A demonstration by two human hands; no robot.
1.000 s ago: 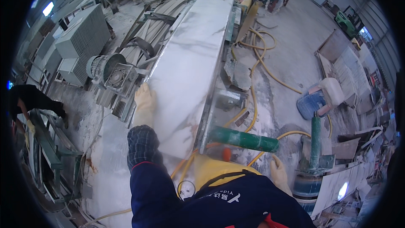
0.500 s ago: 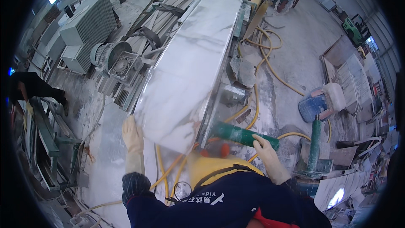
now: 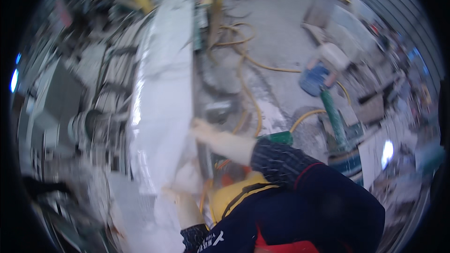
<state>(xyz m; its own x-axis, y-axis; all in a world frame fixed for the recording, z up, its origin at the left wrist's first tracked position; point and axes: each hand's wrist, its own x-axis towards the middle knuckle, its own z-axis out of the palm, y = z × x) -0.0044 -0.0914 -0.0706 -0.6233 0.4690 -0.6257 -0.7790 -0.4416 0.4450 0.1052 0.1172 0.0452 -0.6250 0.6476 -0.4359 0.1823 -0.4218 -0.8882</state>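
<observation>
A long white slab with grey veins, like marble, (image 3: 161, 79) stretches away from me on a stand. My right hand (image 3: 205, 131), in a cream glove, reaches across to the slab's right edge and appears to touch it. At the near end of the slab is my left hand (image 3: 180, 196), gloved the same way, by the front edge. Both hands are smeared by motion, so their fingers are not distinct. Part of a green tube (image 3: 280, 137) shows beyond my right sleeve.
Yellow hoses (image 3: 255, 65) loop over the floor to the right. A blue container (image 3: 313, 80) stands there, near an upright green post (image 3: 333, 117). Stacked panels (image 3: 58, 98) and a motor (image 3: 84, 129) lie left of the slab. A blurred person's dark sleeve (image 3: 44, 187) shows at far left.
My view has swung, and the picture is blurred. My right hand has left the green tube for the slab's right edge. My left hand has moved from the slab's left corner along its near end.
</observation>
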